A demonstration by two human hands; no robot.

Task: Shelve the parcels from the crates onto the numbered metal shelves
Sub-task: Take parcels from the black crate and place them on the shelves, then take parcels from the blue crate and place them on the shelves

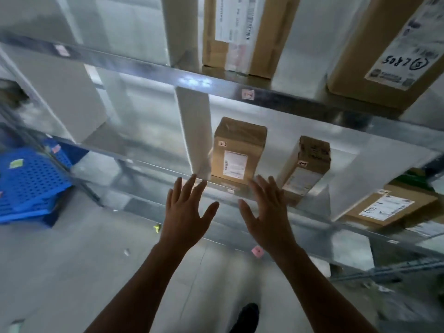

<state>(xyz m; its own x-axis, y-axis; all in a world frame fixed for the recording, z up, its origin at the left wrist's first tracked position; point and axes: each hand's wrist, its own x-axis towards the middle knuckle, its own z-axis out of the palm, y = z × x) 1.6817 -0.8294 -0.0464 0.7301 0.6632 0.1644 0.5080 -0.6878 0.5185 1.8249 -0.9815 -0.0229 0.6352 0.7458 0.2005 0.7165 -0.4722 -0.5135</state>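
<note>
As left hand [186,212] splays, boxy cardboard parcel [236,152].

Top-shelf carton [360,44], white label: handwritten "5087", then circled mark, unreadable. Right parcel [305,179], middle shelf: small tag "2-5". Left parcel [236,150]: small tag and printed label illegible. Pink shelf-edge tag [248,94]: blurred, illegible.

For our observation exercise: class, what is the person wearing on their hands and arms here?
Nothing visible: the left hand and right hand are ungloved, with no rings, watch or bracelet seen. Both forearms are bare, no sleeve in view.
</note>
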